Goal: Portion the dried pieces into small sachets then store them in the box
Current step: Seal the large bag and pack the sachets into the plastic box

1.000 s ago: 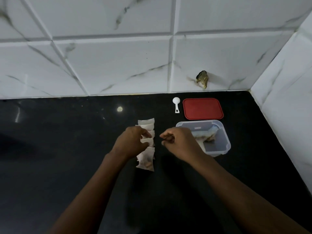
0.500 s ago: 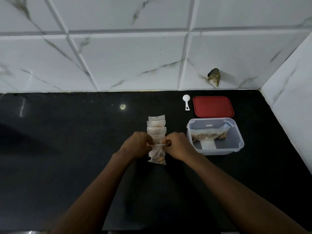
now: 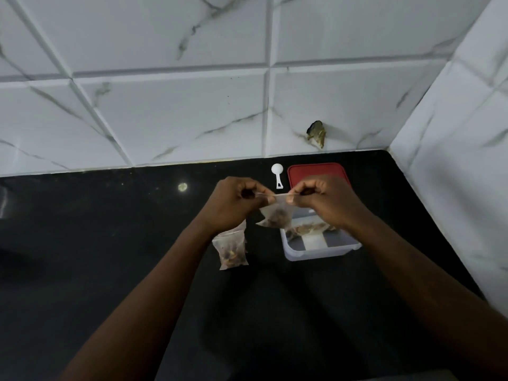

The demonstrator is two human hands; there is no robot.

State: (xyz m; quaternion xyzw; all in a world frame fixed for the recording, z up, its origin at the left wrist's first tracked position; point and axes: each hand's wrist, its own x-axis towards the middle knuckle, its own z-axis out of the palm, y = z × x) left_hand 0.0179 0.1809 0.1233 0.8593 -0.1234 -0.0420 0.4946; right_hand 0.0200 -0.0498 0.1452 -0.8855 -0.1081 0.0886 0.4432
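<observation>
One translucent sachet point(image 3: 270, 211), brown pieces point(image 3: 278, 217) inside

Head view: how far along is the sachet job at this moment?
Done: one filled sachet lies on the black counter. In hand: the left hand and right hand pinch the top of a second sachet, also filled, held up by the clear box. Left: neither sachet is boxed; the red lid lies off.
</observation>
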